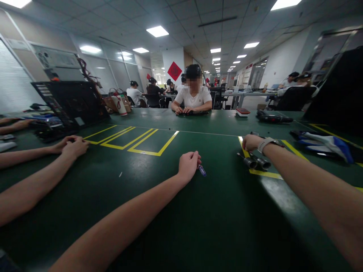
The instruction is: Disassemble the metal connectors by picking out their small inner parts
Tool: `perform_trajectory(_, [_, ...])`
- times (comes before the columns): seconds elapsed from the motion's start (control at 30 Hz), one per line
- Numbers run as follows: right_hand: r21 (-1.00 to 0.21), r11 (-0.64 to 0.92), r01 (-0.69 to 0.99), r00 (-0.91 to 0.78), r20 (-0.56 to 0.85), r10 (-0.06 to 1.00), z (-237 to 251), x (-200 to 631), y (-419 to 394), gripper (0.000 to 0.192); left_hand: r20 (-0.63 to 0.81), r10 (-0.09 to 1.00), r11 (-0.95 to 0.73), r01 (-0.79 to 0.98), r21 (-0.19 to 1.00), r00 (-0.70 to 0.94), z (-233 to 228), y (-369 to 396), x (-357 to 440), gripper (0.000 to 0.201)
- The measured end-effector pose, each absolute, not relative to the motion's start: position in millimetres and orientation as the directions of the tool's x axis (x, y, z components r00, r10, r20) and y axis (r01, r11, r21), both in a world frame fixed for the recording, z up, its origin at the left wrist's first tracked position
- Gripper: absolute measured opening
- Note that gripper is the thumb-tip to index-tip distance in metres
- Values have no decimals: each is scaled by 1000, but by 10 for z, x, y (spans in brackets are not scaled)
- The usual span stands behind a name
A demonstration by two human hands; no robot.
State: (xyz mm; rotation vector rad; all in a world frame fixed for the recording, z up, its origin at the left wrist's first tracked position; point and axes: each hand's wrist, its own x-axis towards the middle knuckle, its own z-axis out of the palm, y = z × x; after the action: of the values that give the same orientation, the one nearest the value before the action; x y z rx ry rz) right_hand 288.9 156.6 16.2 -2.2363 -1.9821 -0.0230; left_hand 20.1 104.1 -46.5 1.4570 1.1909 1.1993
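So the left hand [188,165] is curled into a loose fist with its fingers [195,156] clamped around a small screwdriver with a translucent blue plastic handle [202,170]. Only the blue end pokes out just past the fingertips, low against the dark green table [221,226], so my guess is it's held pencil-style with the hand resting on the surface for steadiness.

The right hand [251,142], wearing a light-banded wristwatch [266,142], is stretched out further. Its fingers are folded together, but I can't tell if they're pinching anything since they're turned away from the camera. Just below its knuckles, touching or nearly so, lie two short dark metal cylinders [255,162] side by side across a strip of yellow tape [265,173], probably parked there to stay within reach of that hand.

Further out to that side there's a blue-and-white glove-like thing [329,143] and a long black tool [273,118]. Off to the left, someone else's hands [72,145] rest near the yellow tape rectangles [133,141], next to an open black case [70,104].

The room is a big open office: ceiling panel lights, glass partitions, a red diamond sign on the back wall, and a person in a white shirt [194,98] sitting across the table, with more people at tables behind.
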Motion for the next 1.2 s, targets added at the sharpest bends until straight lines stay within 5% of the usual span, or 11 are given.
perform_trajectory(0.13, [-66, -24, 998, 13, -163, 987, 186, 2457, 1733, 31, 139, 987, -149, 127, 981, 84, -456, 1044, 205, 31])
perform_trajectory(0.27, [-36, 103, 994, -109, -271, 957, 239, 2084, 1786, 31, 131, 988, -140, 124, 982, 80, -418, 1020, 210, 31])
perform_trajectory(0.57, [5, 483, 875, -464, -268, 844, 260, 1702, 1255, 29, 128, 991, -128, -1, 992, -34, -365, 975, 196, 26])
perform_trajectory(0.67, [-26, 600, 800, -589, -231, 775, 254, 1654, 860, 14, 138, 988, -141, -47, 989, -72, -375, 991, 204, 26])
perform_trajectory(0.9, [-164, 773, 612, -790, -142, 596, 295, 1626, -13, 21, 112, 991, -120, -93, 988, -79, -338, 974, 233, 25])
perform_trajectory(1.0, [-239, 780, 578, -811, -63, 582, 389, 1687, 2, 19, 113, 990, -122, -103, 987, -89, -341, 975, 237, 24])
perform_trajectory(1.07, [-264, 722, 639, -743, 32, 669, 475, 1838, 225, 22, 106, 990, -116, -116, 986, -87, -344, 981, 238, 24])
perform_trajectory(1.13, [-218, 484, 847, -468, 123, 875, 548, 2101, 576, 21, 83, 994, -92, -113, 989, -77, -336, 980, 235, 24])
perform_trajectory(1.2, [-180, 286, 941, -257, 170, 951, 579, 2450, 966, 25, 56, 996, -63, -100, 993, -74, -317, 971, 232, 24])
